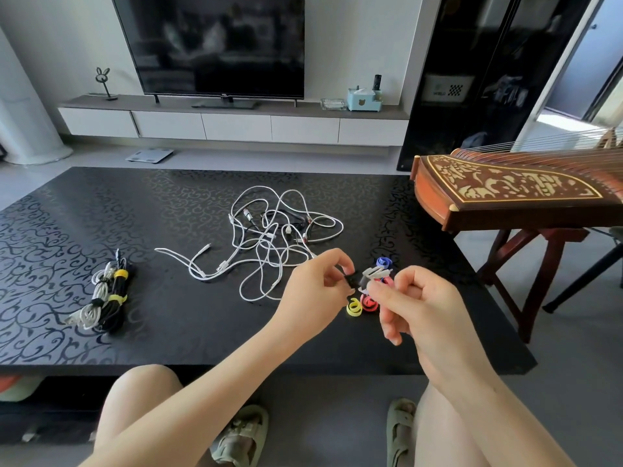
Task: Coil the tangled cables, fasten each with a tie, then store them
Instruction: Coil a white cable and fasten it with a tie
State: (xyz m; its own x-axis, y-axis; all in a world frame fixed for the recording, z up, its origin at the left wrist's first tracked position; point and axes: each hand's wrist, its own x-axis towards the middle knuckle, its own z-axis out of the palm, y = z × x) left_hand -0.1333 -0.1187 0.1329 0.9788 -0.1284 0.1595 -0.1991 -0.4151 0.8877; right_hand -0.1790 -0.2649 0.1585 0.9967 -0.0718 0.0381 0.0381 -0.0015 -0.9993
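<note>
Just right of the tangled cables (269, 237) on the worktop (168, 332), both hands are raised close together. The left hand (313, 291) is curled, thumb and forefinger pinching what looks like a black tie (352, 280). The right hand (418, 305), also curled, pinches a grey tie (374, 274) beside it. A yellow tie (354, 306), a red tie (368, 302) and a blue tie (383, 262) lie there too. Well left of the tangle lie the coiled cables (104, 298), already tied.

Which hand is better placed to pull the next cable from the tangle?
Left, probably. The left hand is nearer the tangled cables; the right hand could keep the tie both now pinch.
</note>
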